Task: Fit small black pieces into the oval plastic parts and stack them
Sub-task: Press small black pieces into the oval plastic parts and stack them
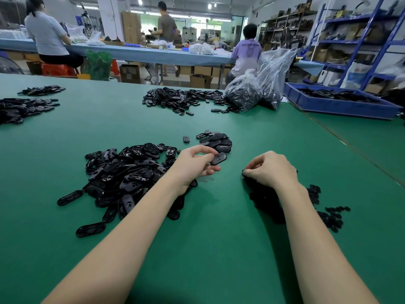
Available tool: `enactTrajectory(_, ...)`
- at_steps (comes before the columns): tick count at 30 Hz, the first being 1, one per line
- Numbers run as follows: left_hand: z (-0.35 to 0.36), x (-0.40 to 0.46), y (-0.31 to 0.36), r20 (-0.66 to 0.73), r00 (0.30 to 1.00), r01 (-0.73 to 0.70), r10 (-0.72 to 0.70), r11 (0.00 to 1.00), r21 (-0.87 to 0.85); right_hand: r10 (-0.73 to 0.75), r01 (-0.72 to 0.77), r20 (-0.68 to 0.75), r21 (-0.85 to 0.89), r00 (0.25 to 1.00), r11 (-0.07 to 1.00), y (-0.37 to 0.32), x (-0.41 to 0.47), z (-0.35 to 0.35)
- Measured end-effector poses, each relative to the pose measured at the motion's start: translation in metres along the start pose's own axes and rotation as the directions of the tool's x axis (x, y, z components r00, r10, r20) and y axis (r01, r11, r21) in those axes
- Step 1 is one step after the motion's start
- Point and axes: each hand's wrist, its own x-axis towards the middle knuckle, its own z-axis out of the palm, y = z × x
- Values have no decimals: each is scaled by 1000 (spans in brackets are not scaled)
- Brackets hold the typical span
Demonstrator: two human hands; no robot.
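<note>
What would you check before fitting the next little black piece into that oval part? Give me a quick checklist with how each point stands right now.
1. Oval part in hand: ok, the left hand pinches one by its end above the table.
2. Small piece picked up: cannot tell, the right hand curls over the small-piece pile and hides its fingertips.
3. Which face of the held part is up: cannot tell at this size.
4. Supply of oval parts: ok, a large loose heap lies by the left hand.
5. Stacking spot: ok, the finished stack sits just beyond the held part.
</note>
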Motion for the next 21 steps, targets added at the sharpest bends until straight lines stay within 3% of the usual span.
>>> enactTrajectory(21,-1,-1,-4,-9,999,52,-52,997,-64,-76,77,-124,4,989,997,0,0,14)
